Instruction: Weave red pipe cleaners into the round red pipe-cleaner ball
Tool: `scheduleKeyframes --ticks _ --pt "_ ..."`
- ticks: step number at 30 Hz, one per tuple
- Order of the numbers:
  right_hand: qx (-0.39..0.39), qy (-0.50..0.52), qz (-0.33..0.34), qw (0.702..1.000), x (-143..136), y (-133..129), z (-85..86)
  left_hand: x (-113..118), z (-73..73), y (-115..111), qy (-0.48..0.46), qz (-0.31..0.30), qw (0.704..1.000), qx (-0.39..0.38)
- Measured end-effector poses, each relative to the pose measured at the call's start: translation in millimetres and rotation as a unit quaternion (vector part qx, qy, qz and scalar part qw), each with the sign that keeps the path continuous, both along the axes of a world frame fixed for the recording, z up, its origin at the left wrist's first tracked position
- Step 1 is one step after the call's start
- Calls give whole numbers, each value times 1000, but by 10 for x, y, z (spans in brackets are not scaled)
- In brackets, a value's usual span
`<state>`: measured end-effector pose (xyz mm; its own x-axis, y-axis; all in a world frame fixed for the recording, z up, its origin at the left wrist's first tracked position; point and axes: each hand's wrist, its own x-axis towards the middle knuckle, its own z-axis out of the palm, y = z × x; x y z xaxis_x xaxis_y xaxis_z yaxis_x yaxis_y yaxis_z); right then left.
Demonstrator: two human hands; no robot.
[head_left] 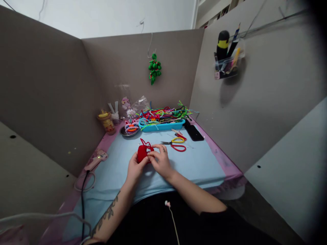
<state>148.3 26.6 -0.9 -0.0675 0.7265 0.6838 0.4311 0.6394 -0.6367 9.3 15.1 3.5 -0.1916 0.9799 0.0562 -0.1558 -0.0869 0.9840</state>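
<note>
Between both hands, above the blue cloth, is a red fuzzy piece (142, 153) that looks like bent pipe cleaners, with loose red strands rising from its top. My left hand (136, 165) grips its left side, thumb at the front. My right hand (160, 159) pinches at its right edge, fingers bent; a small white patch shows there, and I cannot make out what it is. Just beyond my right hand lie scissors (176, 143) with one yellow and one red handle, blades pointing left.
A blue tray (163, 127) heaped with coloured pipe cleaners stands at the back. Left of it, a metal bowl (125, 132) holds a colourful fuzzy face. A black phone (194, 132) lies right. A pink glue gun (97, 160) with a cord is at the left edge. Grey partitions enclose three sides.
</note>
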Motion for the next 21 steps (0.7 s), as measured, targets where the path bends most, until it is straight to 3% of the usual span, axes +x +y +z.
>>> scheduleKeyframes --ticks 8,21 --pt "31 -154 8 988 47 62 61 -100 -91 29 -26 -44 999 -3" --pt "22 -182 48 982 124 126 93 -140 -39 20 -9 -67 997 -22"
